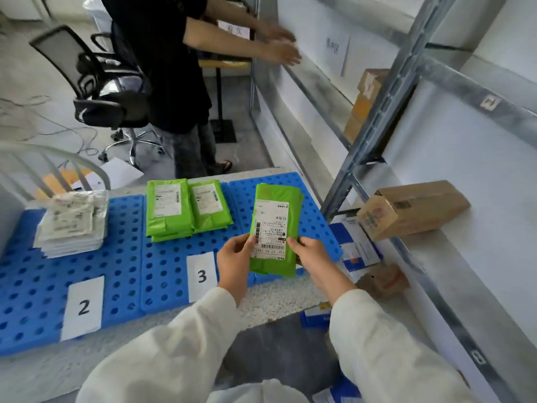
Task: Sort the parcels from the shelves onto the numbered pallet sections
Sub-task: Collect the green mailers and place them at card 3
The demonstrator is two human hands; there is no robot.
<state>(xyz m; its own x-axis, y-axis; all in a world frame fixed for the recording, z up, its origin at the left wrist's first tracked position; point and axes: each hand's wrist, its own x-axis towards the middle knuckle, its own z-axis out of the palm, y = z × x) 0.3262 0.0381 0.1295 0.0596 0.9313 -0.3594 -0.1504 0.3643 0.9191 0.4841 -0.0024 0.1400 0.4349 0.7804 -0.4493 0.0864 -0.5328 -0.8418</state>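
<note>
White sleeves point(180, 344) lowest in view. Left hand point(234, 266) and right hand point(312, 257) both grip green parcel point(274, 228) by lower edges, thumbs on label; parcel upright over blue pallet point(162, 263), right of card 3 point(202, 276). Green stacks point(186, 210) behind.

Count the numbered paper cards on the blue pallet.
2: card 2 on the left section, card 3 on the middle section; the held green parcel may hide another.
</note>
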